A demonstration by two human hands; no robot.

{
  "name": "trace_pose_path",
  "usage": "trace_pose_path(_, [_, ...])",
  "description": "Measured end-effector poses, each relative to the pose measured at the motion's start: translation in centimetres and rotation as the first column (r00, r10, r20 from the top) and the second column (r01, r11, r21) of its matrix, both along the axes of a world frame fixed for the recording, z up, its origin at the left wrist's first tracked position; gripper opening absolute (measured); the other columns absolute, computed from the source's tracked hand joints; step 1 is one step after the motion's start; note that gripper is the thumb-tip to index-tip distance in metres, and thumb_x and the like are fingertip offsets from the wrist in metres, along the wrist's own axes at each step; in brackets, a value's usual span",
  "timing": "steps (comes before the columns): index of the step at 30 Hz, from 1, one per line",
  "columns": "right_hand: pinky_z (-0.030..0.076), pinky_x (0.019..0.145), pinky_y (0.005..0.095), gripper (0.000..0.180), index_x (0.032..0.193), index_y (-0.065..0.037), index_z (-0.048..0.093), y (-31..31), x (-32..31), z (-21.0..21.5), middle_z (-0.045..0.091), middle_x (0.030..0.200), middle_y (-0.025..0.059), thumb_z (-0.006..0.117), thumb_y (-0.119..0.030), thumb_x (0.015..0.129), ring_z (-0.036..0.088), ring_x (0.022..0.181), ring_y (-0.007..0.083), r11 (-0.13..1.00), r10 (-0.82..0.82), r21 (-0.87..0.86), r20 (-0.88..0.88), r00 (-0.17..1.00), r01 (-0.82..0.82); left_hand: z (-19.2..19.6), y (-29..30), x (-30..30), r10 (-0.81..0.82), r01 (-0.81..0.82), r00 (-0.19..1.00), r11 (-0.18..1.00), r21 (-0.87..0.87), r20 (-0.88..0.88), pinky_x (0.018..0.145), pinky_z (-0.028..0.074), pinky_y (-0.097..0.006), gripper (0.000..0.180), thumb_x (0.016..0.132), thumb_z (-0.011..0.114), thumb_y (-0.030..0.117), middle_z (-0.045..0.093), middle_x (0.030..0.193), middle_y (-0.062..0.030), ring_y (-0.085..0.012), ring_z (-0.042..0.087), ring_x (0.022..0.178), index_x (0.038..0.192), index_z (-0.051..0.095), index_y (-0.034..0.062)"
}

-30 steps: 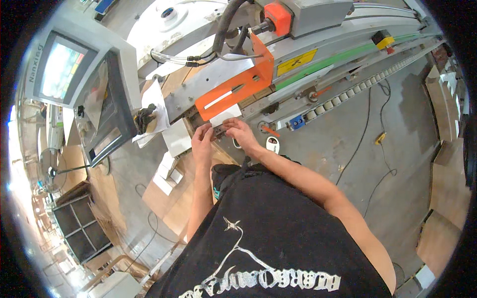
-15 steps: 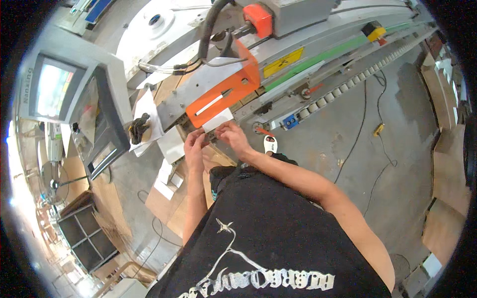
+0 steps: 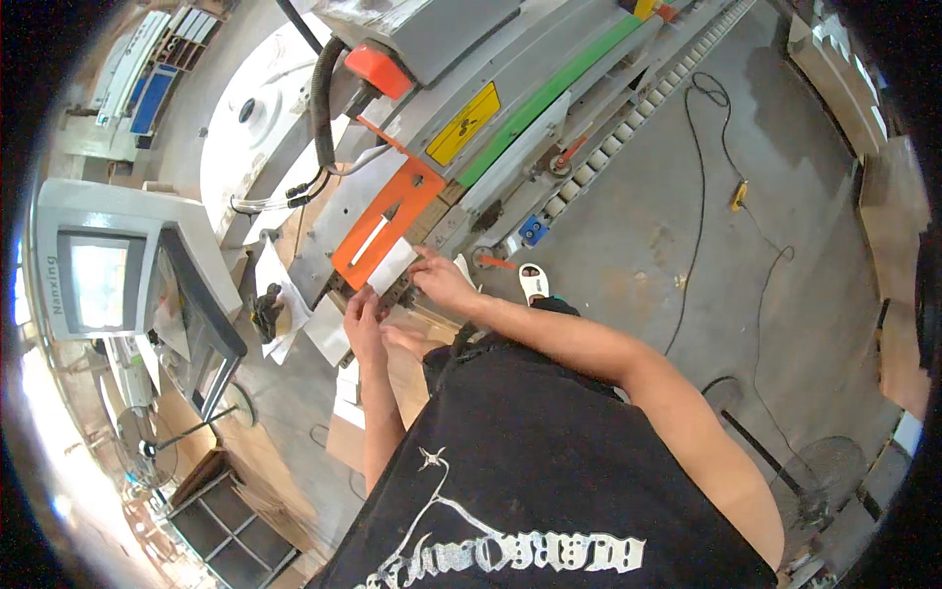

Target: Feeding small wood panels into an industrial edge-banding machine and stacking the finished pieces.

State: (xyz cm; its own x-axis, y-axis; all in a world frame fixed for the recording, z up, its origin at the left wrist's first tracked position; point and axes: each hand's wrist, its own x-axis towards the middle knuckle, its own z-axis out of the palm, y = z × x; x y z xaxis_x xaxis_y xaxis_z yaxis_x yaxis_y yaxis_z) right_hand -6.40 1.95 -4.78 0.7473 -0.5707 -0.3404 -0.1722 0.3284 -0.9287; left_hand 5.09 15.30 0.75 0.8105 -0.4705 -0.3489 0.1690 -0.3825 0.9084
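Note:
A small white rectangular panel [image 3: 393, 267] lies at the edge of a machine bed, just beside a slotted orange guard [image 3: 388, 224]. At the panel's near left corner my left hand [image 3: 365, 319] is closed, its fingertips pinching the edge. My right hand [image 3: 444, 283] holds the opposite end, with its index finger against the panel's edge and the other fingers curled. The undersides of the fingertips are hidden. A white strip [image 3: 369, 241] shows on the orange guard.
A control console [image 3: 98, 201] with a screen stands to the left. A dark glove [image 3: 266, 312] lies on white sheets beside the bed. A roller track [image 3: 608, 147] runs to the upper right. Cables [image 3: 692, 216] cross the floor, and boards [image 3: 895, 275] lean at the far right.
The view has shifted and turned. My right index finger has stretched out to the panel's end, and my hands are farther apart. The panel remains beside the orange guard.

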Motion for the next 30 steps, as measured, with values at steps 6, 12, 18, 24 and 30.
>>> trace_pose_path(6, [0.042,0.099,0.0447,0.042,0.122,-0.003,0.058,1.8,3.5,-4.3,0.061,0.12,0.0213,0.051,-0.027,0.089,0.056,0.114,0.0337,0.774,-0.181,-0.623,-0.048,0.982,0.112,-5.6,1.4,4.8,-0.051,0.001,0.982,0.965,-0.262,-0.184,0.072,0.054,-0.031,0.029,0.089,0.057,0.01,0.061,0.089,-0.0057,-0.015,0.059,0.075,0.115,0.058,-0.0019])
trace_pose_path(12, [0.05,0.075,0.0448,0.035,0.113,-0.001,0.052,3.0,2.7,0.9,0.065,0.085,0.0232,0.048,-0.027,0.09,0.065,0.085,0.0344,0.96,-0.172,-0.227,-0.015,0.985,0.165,-2.2,3.9,2.2,0.008,-0.01,1.0,0.994,-0.107,-0.026,0.079,0.047,-0.034,0.031,0.087,0.059,0.018,0.06,0.11,-0.0064,-0.0197,0.056,0.094,0.114,0.061,0.0024])
trace_pose_path(18, [0.048,0.079,0.0379,0.035,0.104,0.0,0.059,3.3,3.9,-1.2,0.064,0.095,0.0169,0.052,-0.026,0.082,0.061,0.088,0.0277,0.981,-0.192,0.015,-0.047,0.98,0.193,-1.6,2.2,2.6,0.015,-0.017,1.0,0.999,-0.051,-0.025,0.072,0.049,-0.031,0.034,0.088,0.059,0.017,0.061,0.106,-0.0072,-0.0186,0.058,0.091,0.119,0.059,0.0025])
trace_pose_path(24, [0.046,0.082,0.0385,0.025,0.095,-0.002,0.064,3.7,2.3,-2.6,0.063,0.095,0.0103,0.059,-0.016,0.075,0.058,0.091,0.0246,0.96,-0.227,-0.113,0.209,0.951,0.254,-6.3,3.9,3.9,0.038,-0.058,0.995,0.975,-0.215,-0.095,0.078,0.053,-0.036,0.04,0.086,0.061,0.015,0.061,0.108,-0.0097,-0.0236,0.06,0.095,0.124,0.056,0.0019])
trace_pose_path(30, [0.048,0.084,0.031,0.016,0.097,-0.004,0.053,1.4,0.7,-1.2,0.059,0.092,0.0075,0.053,-0.002,0.081,0.06,0.096,0.0185,0.882,-0.391,0.355,0.188,0.901,0.309,-0.2,-0.8,-0.4,0.07,-0.112,0.983,0.961,-0.251,-0.171,0.086,0.049,-0.035,0.044,0.081,0.051,0.004,0.06,0.117,-0.0106,-0.0231,0.059,0.106,0.124,0.053,0.0022])
